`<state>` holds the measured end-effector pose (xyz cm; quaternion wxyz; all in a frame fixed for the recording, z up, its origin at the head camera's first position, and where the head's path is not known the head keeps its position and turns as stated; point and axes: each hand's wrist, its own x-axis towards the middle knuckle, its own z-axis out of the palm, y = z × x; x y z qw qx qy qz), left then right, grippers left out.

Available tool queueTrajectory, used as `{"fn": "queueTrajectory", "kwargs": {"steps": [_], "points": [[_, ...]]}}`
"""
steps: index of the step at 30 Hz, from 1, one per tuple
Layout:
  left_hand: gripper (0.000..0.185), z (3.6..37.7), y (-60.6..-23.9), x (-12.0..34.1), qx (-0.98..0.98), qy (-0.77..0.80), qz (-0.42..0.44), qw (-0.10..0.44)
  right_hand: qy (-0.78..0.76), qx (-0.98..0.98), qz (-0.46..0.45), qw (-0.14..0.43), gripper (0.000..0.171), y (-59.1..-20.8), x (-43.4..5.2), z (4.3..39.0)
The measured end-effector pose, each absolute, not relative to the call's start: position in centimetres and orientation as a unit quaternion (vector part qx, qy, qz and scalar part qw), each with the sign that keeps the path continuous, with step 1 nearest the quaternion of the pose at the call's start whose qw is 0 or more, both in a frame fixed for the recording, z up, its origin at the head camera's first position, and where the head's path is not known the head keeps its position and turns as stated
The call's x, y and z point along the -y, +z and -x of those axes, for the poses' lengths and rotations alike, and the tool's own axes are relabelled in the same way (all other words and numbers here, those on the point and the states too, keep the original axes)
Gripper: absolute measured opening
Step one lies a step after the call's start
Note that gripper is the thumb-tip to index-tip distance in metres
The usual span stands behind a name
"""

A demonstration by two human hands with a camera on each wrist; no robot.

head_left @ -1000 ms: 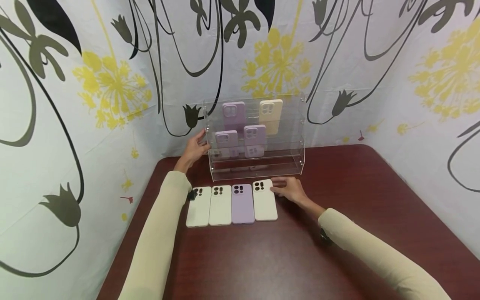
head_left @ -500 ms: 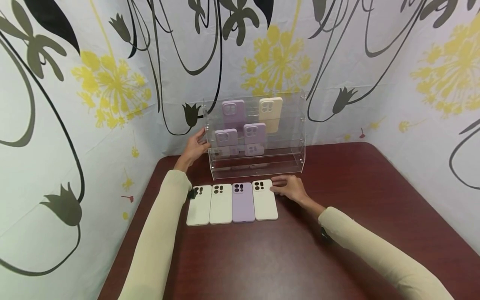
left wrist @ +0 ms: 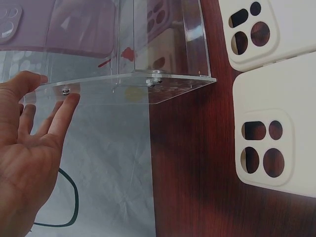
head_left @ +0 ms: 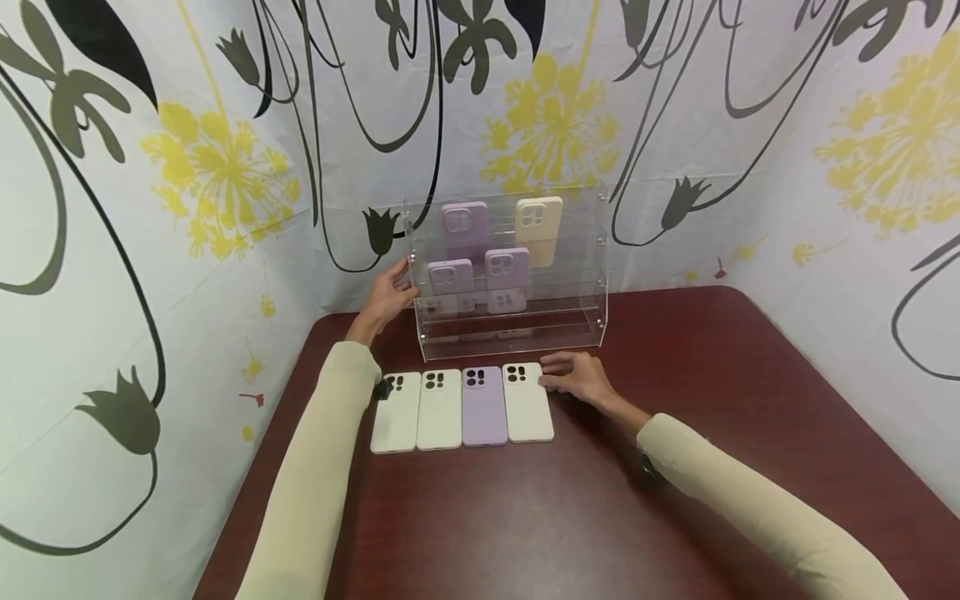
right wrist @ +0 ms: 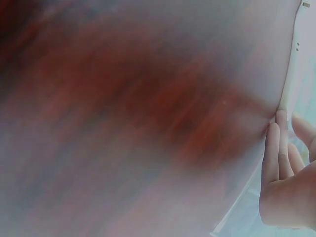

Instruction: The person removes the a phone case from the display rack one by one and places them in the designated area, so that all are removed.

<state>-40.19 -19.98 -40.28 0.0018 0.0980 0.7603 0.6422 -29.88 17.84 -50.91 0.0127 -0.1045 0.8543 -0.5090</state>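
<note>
On the dark red table lies a row of phone cases: a white case at the left end (head_left: 396, 421), another white case (head_left: 440, 417), a purple case (head_left: 484, 414) and a white case at the right end (head_left: 529, 408). My right hand (head_left: 576, 377) touches the right edge of that last case near its top; in the right wrist view its fingers (right wrist: 271, 158) are fairly straight against the edge. Behind the row stands a clear acrylic display stand (head_left: 517, 342). My left hand (head_left: 387, 297) holds its left side panel, with thumb and fingers about the edge (left wrist: 74, 84).
Purple cases (head_left: 450, 277) stand on the stand's middle tier. Higher up are another purple case (head_left: 465, 225) and a cream case (head_left: 538, 218). Flower-patterned cloth (head_left: 360, 167) surrounds the back and sides of the table (head_left: 480, 517).
The top edge of the right-end white case has come down slightly and lines up more with the row. Both hands stay nearly where they were.
</note>
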Motion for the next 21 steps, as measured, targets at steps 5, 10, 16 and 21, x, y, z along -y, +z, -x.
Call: {"fn": "queueTrajectory", "kwargs": {"steps": [5,10,16,21], "points": [[0.081,39.8,-39.6,20.0,-0.751,0.653,-0.096,0.017,-0.499,-0.858,0.118,0.015,0.045,-50.4,-17.7,30.2],[0.081,38.5,-38.1,19.8,-0.751,0.653,-0.094,0.028,-0.488,-0.862,0.136,0.005,0.045,-49.2,-17.4,30.9],[0.081,39.8,-40.0,20.1,-0.754,0.65,-0.099,0.003,-0.478,-0.862,0.163,-0.038,0.042,-46.9,-16.7,32.2],[0.081,40.0,-40.3,20.0,-0.756,0.646,-0.101,-0.007,-0.46,-0.865,0.173,-0.101,0.037,-45.2,-16.2,33.3]]}}
